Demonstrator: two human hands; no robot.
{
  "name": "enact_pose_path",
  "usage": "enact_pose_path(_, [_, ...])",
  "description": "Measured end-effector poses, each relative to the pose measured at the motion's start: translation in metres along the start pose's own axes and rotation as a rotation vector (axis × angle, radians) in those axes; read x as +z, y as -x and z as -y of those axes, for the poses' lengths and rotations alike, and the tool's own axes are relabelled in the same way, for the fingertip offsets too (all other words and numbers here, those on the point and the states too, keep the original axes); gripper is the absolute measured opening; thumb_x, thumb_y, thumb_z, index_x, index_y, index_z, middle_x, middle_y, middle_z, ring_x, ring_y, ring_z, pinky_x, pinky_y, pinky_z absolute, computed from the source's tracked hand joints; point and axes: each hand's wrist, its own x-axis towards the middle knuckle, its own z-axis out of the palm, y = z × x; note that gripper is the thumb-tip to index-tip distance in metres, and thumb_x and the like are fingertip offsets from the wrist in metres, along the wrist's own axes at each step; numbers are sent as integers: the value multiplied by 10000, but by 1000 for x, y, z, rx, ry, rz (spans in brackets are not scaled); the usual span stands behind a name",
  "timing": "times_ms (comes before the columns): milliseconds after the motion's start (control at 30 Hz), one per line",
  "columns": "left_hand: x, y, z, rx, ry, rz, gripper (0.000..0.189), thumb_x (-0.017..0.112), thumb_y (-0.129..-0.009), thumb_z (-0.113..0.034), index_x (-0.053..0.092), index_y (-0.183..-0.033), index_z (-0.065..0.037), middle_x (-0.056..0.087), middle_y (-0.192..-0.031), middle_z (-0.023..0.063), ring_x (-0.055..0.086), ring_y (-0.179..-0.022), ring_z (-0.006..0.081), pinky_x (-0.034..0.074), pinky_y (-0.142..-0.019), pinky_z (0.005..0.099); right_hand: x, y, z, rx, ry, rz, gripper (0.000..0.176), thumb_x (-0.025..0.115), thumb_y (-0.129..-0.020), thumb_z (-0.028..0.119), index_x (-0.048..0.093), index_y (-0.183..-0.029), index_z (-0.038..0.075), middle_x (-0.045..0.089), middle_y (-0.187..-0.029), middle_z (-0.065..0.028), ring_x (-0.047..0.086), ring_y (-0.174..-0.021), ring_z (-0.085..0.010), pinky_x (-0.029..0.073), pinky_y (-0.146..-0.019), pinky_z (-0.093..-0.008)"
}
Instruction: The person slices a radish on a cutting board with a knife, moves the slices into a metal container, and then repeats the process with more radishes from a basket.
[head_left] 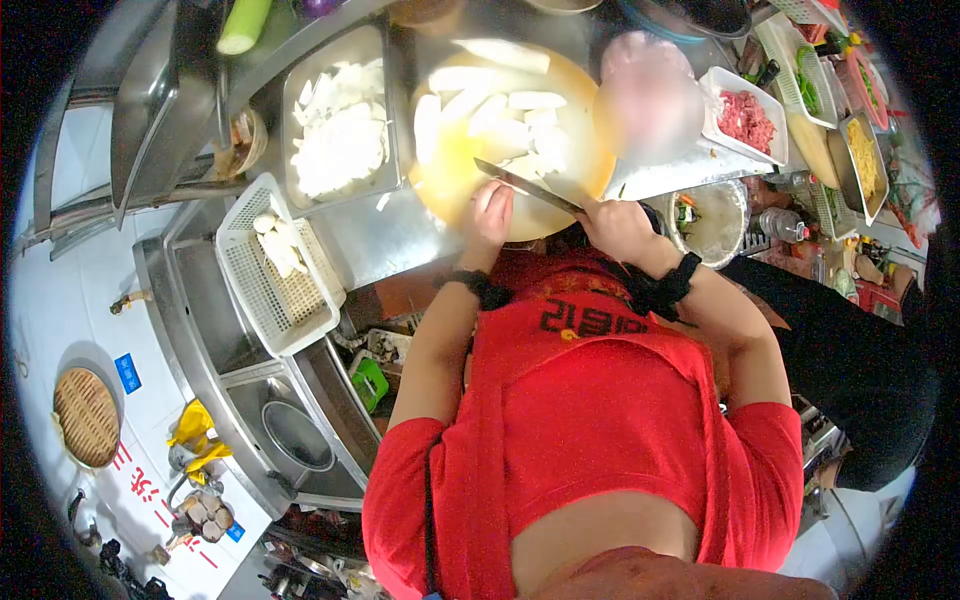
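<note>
A round yellow cutting board [450, 180] lies on the steel counter ahead of me, with several long white vegetable pieces [505, 105] on it. My right hand [618, 228] grips the handle of a knife [525, 185], and the blade points left across the near part of the board. At the board's near edge my left hand [490, 215] rests just below the blade, fingers curled and holding nothing that I can see. Both wrists wear black bands. My red shirt fills the lower part of the view.
A steel tray of chopped white pieces [340, 125] sits left of the board. A white plastic basket [275, 270] rests over the sink [295, 435]. At the right are a tray of minced meat [745, 120], a metal bowl [712, 222] and a person in black [850, 360].
</note>
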Motion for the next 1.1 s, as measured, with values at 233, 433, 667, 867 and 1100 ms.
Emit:
enact_pose_path(233, [2, -1, 1, 1, 11, 1, 90, 647, -777, -38, 628, -862, -12, 609, -916, 121, 586, -832, 296, 485, -733, 360, 1, -2, 1, -6, 22, 49, 245, 490, -875, 257, 582, -879, 31, 627, -663, -176, 630, -595, -343, 507, -528, -439])
enact_pose_path(433, [2, 3, 2, -17, -20, 40, 95, 647, -778, -44, 631, -866, -15, 612, -930, 114, 585, -852, 299, 482, -762, 363, 36, -20, 2, -39, 118, 24, 278, 510, -880, 304, 552, -880, 29, 603, -593, -155, 620, -559, -324, 496, -496, -417])
enact_pose_path(667, [-1, -1, -5, -116, -22, 187, 379, 700, -760, -187, 575, -1088, -42, 548, -1134, 148, 516, -1058, 327, 423, -906, 416, -19, -1, -10, 105, -23, 4, 280, 510, -865, 313, 559, -943, 48, 632, -724, -184, 621, -630, -361, 496, -568, -462])
enact_pose_path(867, [10, -36, -24, -43, -226, 308, 693, 700, -754, -333, 392, -1318, -73, 325, -1346, 233, 351, -1216, 428, 334, -1004, 484, -87, 36, -65, 122, 113, -182, 370, 624, -679, 157, 583, -1046, 135, 622, -873, -127, 623, -777, -321, 504, -687, -415])
enact_pose_path(1100, [44, -66, 1, -136, -175, 167, 713, 704, -742, -378, 416, -1290, -23, 381, -1312, 254, 342, -1229, 430, 287, -1029, 497, -112, 44, -110, 3, 373, -168, 405, 614, -658, 90, 618, -1059, 148, 615, -927, -84, 607, -884, -270, 467, -806, -405])
